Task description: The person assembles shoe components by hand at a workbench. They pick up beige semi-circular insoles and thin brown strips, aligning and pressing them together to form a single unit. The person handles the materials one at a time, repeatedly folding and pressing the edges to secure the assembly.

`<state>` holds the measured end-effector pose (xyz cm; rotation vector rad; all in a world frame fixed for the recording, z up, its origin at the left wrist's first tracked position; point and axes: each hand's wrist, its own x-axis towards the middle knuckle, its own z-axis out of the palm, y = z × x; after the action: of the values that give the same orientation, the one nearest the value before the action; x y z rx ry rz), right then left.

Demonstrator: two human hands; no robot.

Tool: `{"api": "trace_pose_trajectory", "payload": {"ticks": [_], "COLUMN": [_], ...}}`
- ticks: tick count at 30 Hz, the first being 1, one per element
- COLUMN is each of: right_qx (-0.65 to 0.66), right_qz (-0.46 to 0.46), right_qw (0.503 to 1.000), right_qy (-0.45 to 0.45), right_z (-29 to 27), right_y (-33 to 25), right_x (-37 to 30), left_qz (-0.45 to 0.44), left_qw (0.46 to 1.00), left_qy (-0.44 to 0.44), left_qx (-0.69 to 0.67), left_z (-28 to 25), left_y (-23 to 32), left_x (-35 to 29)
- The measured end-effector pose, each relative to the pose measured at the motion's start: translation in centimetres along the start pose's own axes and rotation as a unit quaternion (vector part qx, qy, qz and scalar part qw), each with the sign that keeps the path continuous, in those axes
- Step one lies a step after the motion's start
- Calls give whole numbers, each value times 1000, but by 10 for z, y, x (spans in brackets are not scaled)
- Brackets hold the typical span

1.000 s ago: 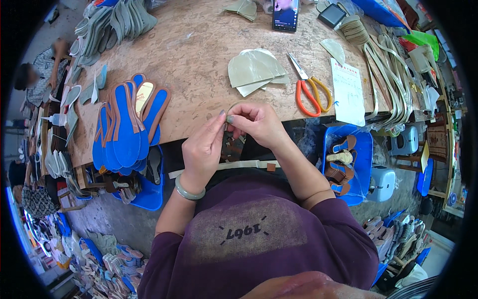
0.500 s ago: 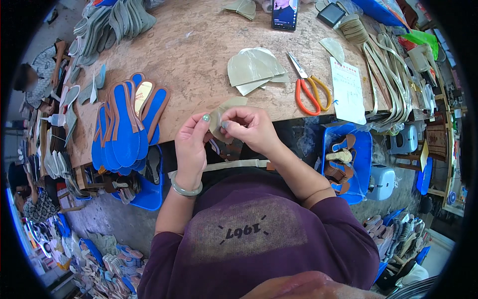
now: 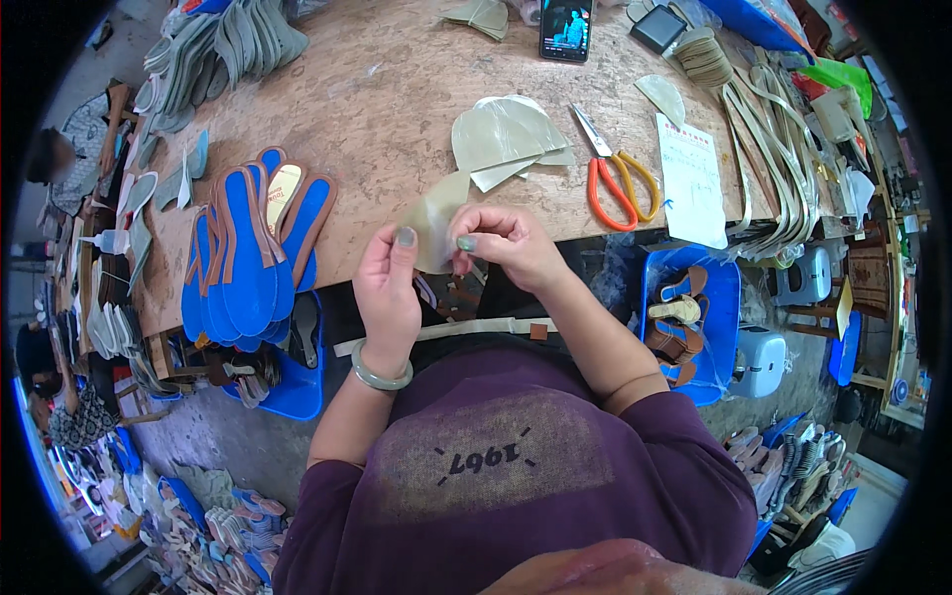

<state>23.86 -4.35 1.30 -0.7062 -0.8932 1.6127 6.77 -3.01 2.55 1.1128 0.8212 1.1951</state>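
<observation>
In front of my body, over the table's near edge, I hold a thin, beige, curved sheet piece [image 3: 437,206] up between both hands. My left hand [image 3: 385,288] is closed on its left side, thumb on top. At its right edge, the thumb and fingers of my right hand [image 3: 508,243] are pinched together; they hide the exact spot they grip. A few similar beige pieces [image 3: 506,134] lie overlapping on the table just beyond. Scissors [image 3: 611,178] with one red and one yellow handle rest to their right, blades slightly apart.
Blue insoles with brown edges [image 3: 248,283] lie fanned at the left table edge. A phone [image 3: 566,32], a written sheet [image 3: 692,183] and long beige strips [image 3: 778,164] are farther right. Below the edge stand blue bins, one with shoe parts [image 3: 716,327]. A person sits far left.
The beige piece has turned and now shows more of its flat face. My right hand has shifted slightly right, and my left fingers sit a little lower on the piece.
</observation>
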Motion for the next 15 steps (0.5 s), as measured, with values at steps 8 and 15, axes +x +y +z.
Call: {"api": "trace_pose_trajectory", "payload": {"ticks": [8, 15], "right_qx": [-223, -369], "right_qz": [3, -46], "right_qw": [975, 927], "right_qy": [24, 39], "right_z": [13, -18], "right_y": [-12, -1], "right_x": [-12, -45], "left_qz": [217, 154], "left_qw": [909, 923], "left_qy": [-39, -63], "left_qx": [354, 346], "left_z": [7, -3], "left_y": [1, 9], "left_x": [-4, 19]}}
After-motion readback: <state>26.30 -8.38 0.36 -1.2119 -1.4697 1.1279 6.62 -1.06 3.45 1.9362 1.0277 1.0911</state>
